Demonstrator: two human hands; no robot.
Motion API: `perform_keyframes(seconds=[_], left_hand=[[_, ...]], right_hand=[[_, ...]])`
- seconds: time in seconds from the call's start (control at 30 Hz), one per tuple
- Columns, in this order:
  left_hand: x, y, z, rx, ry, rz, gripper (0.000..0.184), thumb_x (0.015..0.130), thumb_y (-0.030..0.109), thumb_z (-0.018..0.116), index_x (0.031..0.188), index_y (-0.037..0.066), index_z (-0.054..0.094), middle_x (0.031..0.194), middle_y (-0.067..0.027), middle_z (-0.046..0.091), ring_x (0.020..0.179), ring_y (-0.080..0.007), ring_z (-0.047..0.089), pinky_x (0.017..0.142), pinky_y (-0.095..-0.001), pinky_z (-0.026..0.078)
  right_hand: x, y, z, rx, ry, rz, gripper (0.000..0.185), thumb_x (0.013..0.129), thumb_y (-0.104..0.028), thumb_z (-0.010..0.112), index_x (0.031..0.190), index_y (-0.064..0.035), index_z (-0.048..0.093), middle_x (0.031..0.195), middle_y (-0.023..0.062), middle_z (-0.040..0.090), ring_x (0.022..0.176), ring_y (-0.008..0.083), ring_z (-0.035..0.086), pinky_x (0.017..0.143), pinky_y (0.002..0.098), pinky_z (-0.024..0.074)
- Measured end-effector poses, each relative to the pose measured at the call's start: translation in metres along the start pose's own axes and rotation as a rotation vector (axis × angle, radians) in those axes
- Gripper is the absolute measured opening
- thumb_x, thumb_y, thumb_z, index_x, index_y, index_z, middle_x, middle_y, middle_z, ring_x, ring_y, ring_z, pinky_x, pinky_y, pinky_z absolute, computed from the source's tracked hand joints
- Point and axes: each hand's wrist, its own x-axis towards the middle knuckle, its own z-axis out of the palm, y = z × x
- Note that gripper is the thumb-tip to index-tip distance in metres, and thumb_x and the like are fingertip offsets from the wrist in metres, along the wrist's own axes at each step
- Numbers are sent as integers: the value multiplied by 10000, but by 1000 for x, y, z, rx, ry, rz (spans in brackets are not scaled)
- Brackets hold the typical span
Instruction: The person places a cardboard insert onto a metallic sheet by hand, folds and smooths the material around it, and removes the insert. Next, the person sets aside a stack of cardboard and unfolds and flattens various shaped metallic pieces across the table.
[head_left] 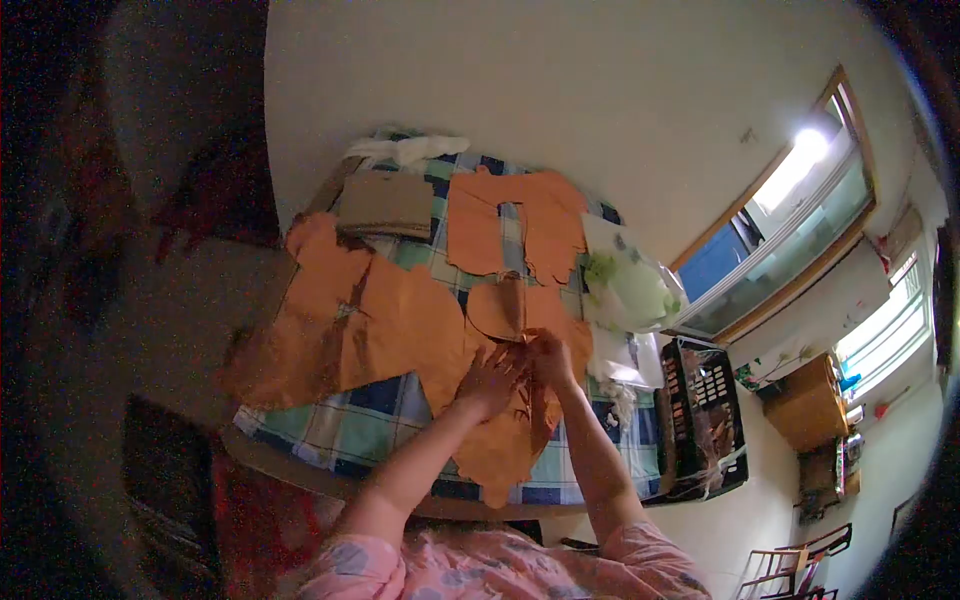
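Several orange-brown sheets that look like leather, with ragged outlines, are spread over a checked cloth. My left hand (pixel 488 380) lies on the near orange-brown sheet (pixel 495 450), palm down with its fingers stretched forward. Close beside it, my right hand (pixel 548 360) has its fingers curled together at the edge of a rounded brown piece (pixel 497 308); what they pinch is too small to make out. A large orange-brown sheet (pixel 390 310) spreads to the left. Beyond the hands lies another sheet (pixel 550 215) with a rectangular gap cut in it.
The table wears a blue, green and white checked cloth (pixel 400 405). A stack of brown cardboard (pixel 385 205) lies at the back left. Right of the sheets sits a pale plastic bag (pixel 630 285). A black basket (pixel 705 415) stands off the table's right side, and a wall rises behind.
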Motion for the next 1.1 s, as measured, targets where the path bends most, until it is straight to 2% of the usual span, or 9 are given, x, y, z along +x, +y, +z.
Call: perform_keyframes(seconds=[0.07,0.2,0.43,0.57,0.6,0.63,0.7,0.8,1.1], left_hand=[[0,2,-2,30,-28,13,500,977,323,290,1449,163,258,1497,-69,260,1398,-248,176,1109,-530,140],[2,0,0,10,-50,18,505,973,330,290,1450,168,258,1510,-63,233,1406,-242,157,1110,-536,119],[3,0,0,6,-85,10,506,971,325,280,1452,168,255,1530,-54,177,1414,-246,131,1118,-526,82],[-5,1,14,134,69,32,510,965,325,296,1450,169,260,1530,-55,174,1414,-253,128,1119,-527,79],[4,-3,31,31,68,19,514,963,327,302,1449,164,261,1530,-54,174,1413,-254,132,1119,-527,85],[17,-8,55,-70,65,9,518,960,329,308,1448,160,261,1530,-53,174,1412,-256,136,1119,-527,90],[21,-9,58,-117,65,10,523,958,333,313,1446,150,266,1528,-54,182,1409,-256,146,1118,-527,100],[6,-5,31,-7,76,29,524,958,341,310,1438,132,281,1516,-58,217,1403,-251,171,1117,-525,117],[11,-7,38,18,108,34,517,958,342,307,1420,108,313,1483,-77,296,1386,-246,221,1114,-517,138]], right_hand=[[10,34,-9,294,233,186,294,734,-166,677,986,-28,611,795,96,627,743,192,628,611,327,504],[35,41,-35,-973,275,165,291,745,-230,687,947,-37,600,765,135,630,728,225,638,570,357,495],[79,80,-29,-665,127,310,270,828,-294,624,890,-32,599,707,128,617,692,180,630,563,357,480],[42,-28,-32,513,168,430,195,873,-241,587,934,-59,620,781,76,599,724,142,579,638,303,473],[36,-32,-27,537,185,413,179,884,-228,577,945,-66,625,799,63,595,732,133,566,656,289,471],[31,20,-37,-317,3,69,194,891,-192,566,985,-30,615,885,81,596,818,161,567,753,273,464],[26,109,-14,-183,212,12,212,829,-258,589,863,-51,616,741,43,580,646,176,511,587,296,434],[6,69,-17,-315,4,109,290,892,-82,508,1160,1,580,1129,174,586,1079,286,541,934,358,407],[-24,-93,13,273,87,325,373,863,-39,526,1232,-72,574,1258,193,530,1202,322,473,1040,426,315]])
